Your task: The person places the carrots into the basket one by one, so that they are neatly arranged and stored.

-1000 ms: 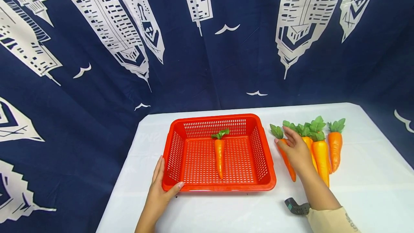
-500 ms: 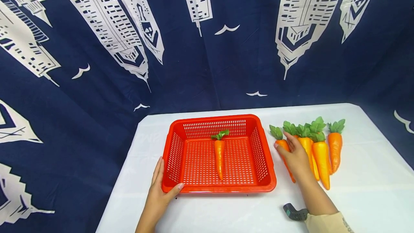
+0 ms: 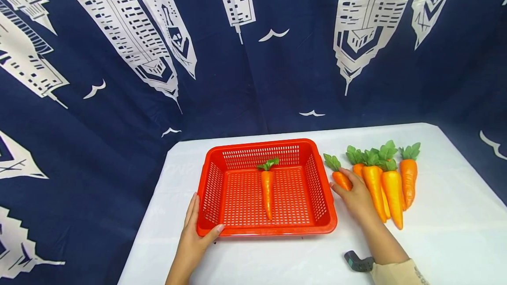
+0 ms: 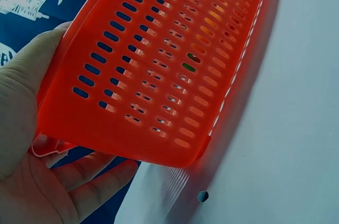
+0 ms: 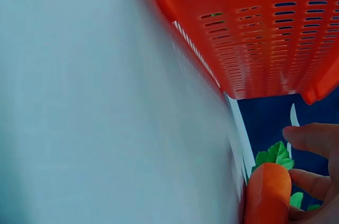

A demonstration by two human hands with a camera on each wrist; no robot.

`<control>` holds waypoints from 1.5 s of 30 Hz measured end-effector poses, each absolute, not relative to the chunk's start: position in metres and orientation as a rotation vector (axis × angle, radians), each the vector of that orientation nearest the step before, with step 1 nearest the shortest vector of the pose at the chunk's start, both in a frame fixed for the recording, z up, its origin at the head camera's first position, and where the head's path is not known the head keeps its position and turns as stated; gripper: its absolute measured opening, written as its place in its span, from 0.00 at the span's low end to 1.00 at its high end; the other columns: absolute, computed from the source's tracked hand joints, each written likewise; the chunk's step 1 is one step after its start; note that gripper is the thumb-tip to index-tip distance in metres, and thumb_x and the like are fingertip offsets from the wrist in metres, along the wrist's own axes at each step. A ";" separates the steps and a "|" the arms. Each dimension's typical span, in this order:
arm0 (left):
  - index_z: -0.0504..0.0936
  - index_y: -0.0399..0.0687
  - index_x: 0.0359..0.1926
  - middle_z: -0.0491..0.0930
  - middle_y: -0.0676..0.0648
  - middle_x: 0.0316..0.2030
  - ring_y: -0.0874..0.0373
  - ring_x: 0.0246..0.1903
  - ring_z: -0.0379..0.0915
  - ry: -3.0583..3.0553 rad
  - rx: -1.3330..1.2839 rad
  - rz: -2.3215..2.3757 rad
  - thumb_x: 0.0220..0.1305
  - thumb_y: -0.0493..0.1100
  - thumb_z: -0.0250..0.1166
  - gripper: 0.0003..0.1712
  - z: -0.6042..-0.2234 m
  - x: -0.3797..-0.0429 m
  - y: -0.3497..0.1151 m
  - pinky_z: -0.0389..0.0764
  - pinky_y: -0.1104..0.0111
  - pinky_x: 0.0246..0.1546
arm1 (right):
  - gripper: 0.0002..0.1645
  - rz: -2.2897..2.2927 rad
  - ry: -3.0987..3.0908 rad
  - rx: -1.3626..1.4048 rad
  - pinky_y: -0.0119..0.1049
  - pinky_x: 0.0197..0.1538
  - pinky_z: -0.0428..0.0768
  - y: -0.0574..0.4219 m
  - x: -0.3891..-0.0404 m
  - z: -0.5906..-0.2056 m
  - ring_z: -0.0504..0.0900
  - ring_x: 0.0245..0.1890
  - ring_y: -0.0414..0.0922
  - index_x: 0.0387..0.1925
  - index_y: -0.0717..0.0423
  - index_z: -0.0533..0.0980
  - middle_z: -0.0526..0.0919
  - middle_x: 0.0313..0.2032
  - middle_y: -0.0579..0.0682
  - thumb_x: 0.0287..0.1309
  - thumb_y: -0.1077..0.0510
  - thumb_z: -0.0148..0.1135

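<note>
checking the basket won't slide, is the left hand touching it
Touching: in the head view, the left hand lies against the red basket, its thumb over the rim.

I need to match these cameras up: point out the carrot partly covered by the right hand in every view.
Head: the carrot is right of centre, leaves upward, partly behind the right hand.
Left wrist: it cannot be made out.
Right wrist: the carrot is at the bottom, right of centre, beside the fingers.
Shared landmark: the red perforated basket, seen in all three.
</note>
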State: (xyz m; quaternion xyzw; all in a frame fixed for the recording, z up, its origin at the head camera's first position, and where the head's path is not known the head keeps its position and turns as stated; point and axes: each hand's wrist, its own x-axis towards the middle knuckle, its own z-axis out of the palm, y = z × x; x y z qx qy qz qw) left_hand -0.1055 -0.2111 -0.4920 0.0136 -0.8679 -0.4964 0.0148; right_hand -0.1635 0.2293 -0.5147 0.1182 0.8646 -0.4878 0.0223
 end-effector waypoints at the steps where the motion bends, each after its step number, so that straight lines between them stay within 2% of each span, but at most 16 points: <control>1: 0.43 0.68 0.81 0.39 0.63 0.80 0.53 0.80 0.38 -2.702 0.043 -1.541 0.53 0.58 0.78 0.65 -0.492 -0.105 -0.211 0.51 0.40 0.76 | 0.44 -1.506 2.687 0.357 0.68 0.74 0.53 0.229 -0.164 -0.515 0.52 0.76 0.68 0.78 0.54 0.56 0.53 0.76 0.69 0.68 0.46 0.61; 9: 0.43 0.67 0.81 0.39 0.65 0.80 0.56 0.79 0.38 -2.709 0.058 -1.546 0.53 0.57 0.78 0.65 -0.492 -0.105 -0.211 0.51 0.44 0.77 | 0.43 -1.494 2.717 0.358 0.68 0.73 0.56 0.230 -0.165 -0.517 0.56 0.73 0.69 0.78 0.55 0.56 0.54 0.75 0.71 0.67 0.56 0.61; 14: 0.44 0.62 0.82 0.39 0.65 0.80 0.57 0.79 0.38 -2.712 0.068 -1.545 0.53 0.53 0.79 0.65 -0.491 -0.105 -0.211 0.51 0.46 0.77 | 0.42 -1.494 2.740 0.376 0.68 0.71 0.60 0.231 -0.166 -0.519 0.60 0.71 0.69 0.77 0.56 0.57 0.56 0.74 0.71 0.66 0.57 0.62; 22: 0.44 0.63 0.81 0.40 0.63 0.80 0.56 0.79 0.40 -2.708 0.061 -1.546 0.53 0.57 0.78 0.66 -0.491 -0.106 -0.211 0.53 0.46 0.76 | 0.42 -1.613 2.649 0.371 0.62 0.69 0.69 0.233 -0.166 -0.516 0.65 0.69 0.71 0.78 0.56 0.55 0.57 0.73 0.72 0.67 0.61 0.59; 28: 0.43 0.69 0.81 0.40 0.64 0.80 0.56 0.79 0.41 -2.716 0.072 -1.542 0.52 0.57 0.78 0.65 -0.492 -0.107 -0.211 0.55 0.48 0.75 | 0.42 -1.698 2.608 0.377 0.60 0.70 0.68 0.234 -0.166 -0.511 0.64 0.70 0.70 0.78 0.56 0.55 0.57 0.74 0.72 0.68 0.62 0.59; 31: 0.43 0.68 0.81 0.40 0.63 0.80 0.56 0.79 0.41 -2.716 0.069 -1.540 0.53 0.57 0.78 0.65 -0.491 -0.106 -0.211 0.55 0.48 0.75 | 0.42 -1.726 2.592 0.382 0.59 0.71 0.67 0.235 -0.166 -0.507 0.64 0.71 0.70 0.79 0.54 0.54 0.59 0.74 0.72 0.68 0.62 0.58; 35: 0.44 0.64 0.81 0.40 0.62 0.80 0.54 0.79 0.41 -2.709 0.050 -1.531 0.53 0.55 0.78 0.65 -0.491 -0.106 -0.212 0.54 0.46 0.76 | 0.40 -1.740 2.615 0.390 0.57 0.69 0.70 0.234 -0.165 -0.500 0.68 0.70 0.67 0.78 0.52 0.56 0.65 0.70 0.72 0.69 0.61 0.58; 37: 0.44 0.64 0.81 0.40 0.62 0.80 0.54 0.79 0.40 -2.707 0.044 -1.526 0.54 0.56 0.78 0.65 -0.491 -0.106 -0.212 0.53 0.46 0.76 | 0.40 -1.740 2.634 0.389 0.52 0.66 0.74 0.234 -0.166 -0.496 0.70 0.69 0.66 0.78 0.50 0.57 0.67 0.69 0.71 0.69 0.61 0.58; 40: 0.44 0.64 0.81 0.40 0.61 0.81 0.53 0.80 0.41 -2.706 0.033 -1.517 0.54 0.55 0.78 0.64 -0.490 -0.105 -0.212 0.53 0.45 0.76 | 0.39 -1.759 2.646 0.371 0.33 0.56 0.83 0.234 -0.165 -0.491 0.70 0.69 0.65 0.78 0.48 0.58 0.67 0.70 0.69 0.69 0.60 0.58; 43: 0.45 0.62 0.81 0.41 0.60 0.81 0.52 0.80 0.41 -2.704 0.026 -1.513 0.54 0.55 0.78 0.64 -0.490 -0.105 -0.212 0.53 0.44 0.75 | 0.39 -1.798 2.638 0.350 0.16 0.44 0.78 0.233 -0.165 -0.485 0.72 0.68 0.64 0.78 0.47 0.57 0.67 0.70 0.69 0.70 0.60 0.57; 45: 0.45 0.63 0.81 0.41 0.61 0.81 0.52 0.80 0.41 -2.701 0.026 -1.522 0.54 0.54 0.78 0.64 -0.491 -0.105 -0.212 0.52 0.45 0.75 | 0.39 -1.818 2.640 0.338 0.14 0.42 0.76 0.233 -0.164 -0.480 0.73 0.66 0.63 0.78 0.47 0.57 0.65 0.70 0.68 0.70 0.61 0.57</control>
